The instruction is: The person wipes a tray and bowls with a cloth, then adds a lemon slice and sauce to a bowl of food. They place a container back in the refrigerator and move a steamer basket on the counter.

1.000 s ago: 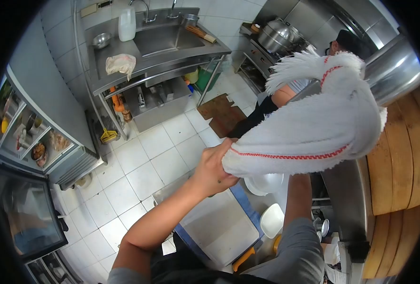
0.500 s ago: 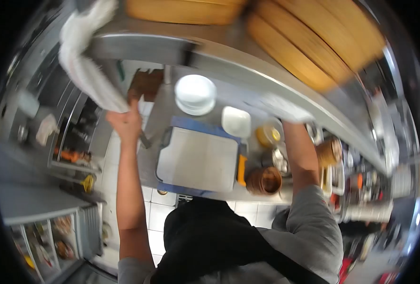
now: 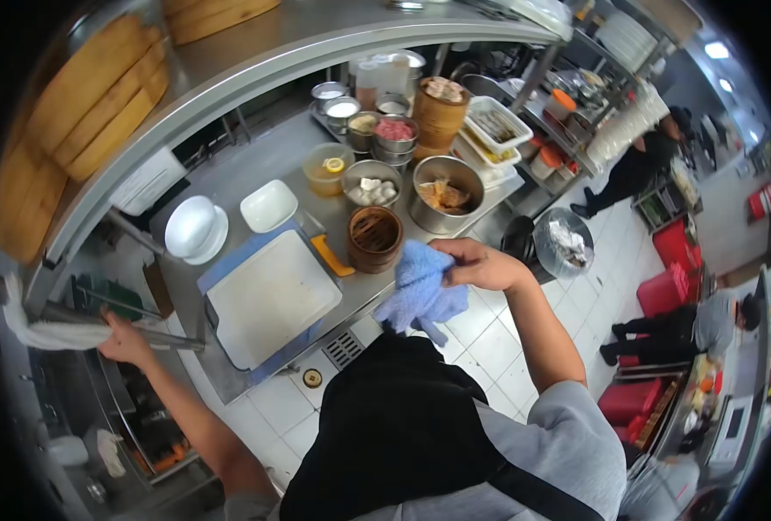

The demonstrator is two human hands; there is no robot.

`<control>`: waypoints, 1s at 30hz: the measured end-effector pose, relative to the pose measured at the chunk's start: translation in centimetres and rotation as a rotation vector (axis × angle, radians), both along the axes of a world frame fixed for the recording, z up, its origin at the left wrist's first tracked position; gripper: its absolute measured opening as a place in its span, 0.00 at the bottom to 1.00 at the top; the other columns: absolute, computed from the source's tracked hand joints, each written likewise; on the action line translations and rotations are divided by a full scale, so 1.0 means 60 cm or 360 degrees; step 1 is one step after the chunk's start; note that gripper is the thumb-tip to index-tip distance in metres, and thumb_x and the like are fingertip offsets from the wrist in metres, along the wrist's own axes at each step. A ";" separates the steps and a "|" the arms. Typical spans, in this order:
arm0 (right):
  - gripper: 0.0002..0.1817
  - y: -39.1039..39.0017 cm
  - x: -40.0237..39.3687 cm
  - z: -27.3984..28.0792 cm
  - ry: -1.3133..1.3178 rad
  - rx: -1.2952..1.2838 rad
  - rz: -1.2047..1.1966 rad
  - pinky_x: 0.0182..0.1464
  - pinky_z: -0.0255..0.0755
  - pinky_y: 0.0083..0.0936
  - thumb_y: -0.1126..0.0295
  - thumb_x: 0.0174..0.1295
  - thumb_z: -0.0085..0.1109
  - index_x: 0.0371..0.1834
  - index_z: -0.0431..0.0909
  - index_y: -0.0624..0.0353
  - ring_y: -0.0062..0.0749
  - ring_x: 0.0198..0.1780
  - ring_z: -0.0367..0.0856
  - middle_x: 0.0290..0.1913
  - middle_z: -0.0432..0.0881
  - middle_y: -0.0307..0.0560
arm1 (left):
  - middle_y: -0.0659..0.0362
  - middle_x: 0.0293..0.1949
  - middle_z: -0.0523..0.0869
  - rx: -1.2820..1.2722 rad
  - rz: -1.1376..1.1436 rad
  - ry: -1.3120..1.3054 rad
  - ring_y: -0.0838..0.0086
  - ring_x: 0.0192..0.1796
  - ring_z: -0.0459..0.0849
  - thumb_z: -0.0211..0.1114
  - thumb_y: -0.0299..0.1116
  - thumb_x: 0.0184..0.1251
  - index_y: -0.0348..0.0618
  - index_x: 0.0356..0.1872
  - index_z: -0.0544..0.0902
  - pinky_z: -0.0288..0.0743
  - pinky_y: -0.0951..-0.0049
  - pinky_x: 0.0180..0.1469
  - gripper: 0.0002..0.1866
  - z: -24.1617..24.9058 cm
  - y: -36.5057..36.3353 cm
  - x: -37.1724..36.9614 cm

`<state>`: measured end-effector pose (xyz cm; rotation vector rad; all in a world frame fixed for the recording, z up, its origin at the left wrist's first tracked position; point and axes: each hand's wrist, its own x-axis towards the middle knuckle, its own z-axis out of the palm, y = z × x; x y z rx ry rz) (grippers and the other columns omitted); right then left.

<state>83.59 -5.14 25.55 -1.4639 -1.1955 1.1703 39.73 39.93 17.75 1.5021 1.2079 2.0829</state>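
Right hand point(image 3: 483, 265) pinches blue cloth point(image 3: 422, 293) at near side of the table point(image 3: 259, 163); left hand point(image 3: 126, 339) grips white towel point(image 3: 53, 332) at left, exact hold unclear. Both likely soft, light; take by bunched folds.

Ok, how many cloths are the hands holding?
2. A white cloth extends from the left hand, and a bunched blue cloth is in the right hand. I see no others in the hands, though folds could hide one.
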 end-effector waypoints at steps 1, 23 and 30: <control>0.28 -0.024 0.012 -0.019 0.0011 -0.0028 -0.0092 0.57 0.70 0.25 0.69 0.55 0.59 0.61 0.74 0.64 0.24 0.51 0.76 0.50 0.81 0.40 | 0.54 0.31 0.84 -0.0055 0.0037 0.0080 0.75 0.27 0.78 0.69 0.30 0.65 0.25 0.40 0.83 0.71 0.74 0.26 0.14 0.005 0.002 -0.001; 0.32 -0.320 0.018 -0.582 -0.0764 -0.0652 -0.0255 0.64 0.68 0.44 0.61 0.57 0.63 0.66 0.67 0.53 0.59 0.64 0.70 0.63 0.69 0.64 | 0.45 0.60 0.72 -0.0376 -0.1848 0.1092 0.55 0.62 0.73 0.64 0.23 0.60 0.36 0.59 0.73 0.66 0.61 0.64 0.24 -0.117 -0.702 0.454; 0.23 -0.643 0.084 -0.724 -0.0587 -0.1033 -0.1043 0.55 0.76 0.39 0.56 0.57 0.63 0.53 0.81 0.57 0.46 0.49 0.84 0.48 0.85 0.55 | 0.40 0.61 0.73 -0.0544 -0.2270 0.1985 0.46 0.62 0.74 0.69 0.36 0.60 0.36 0.63 0.71 0.70 0.54 0.62 0.31 -0.251 -0.763 0.664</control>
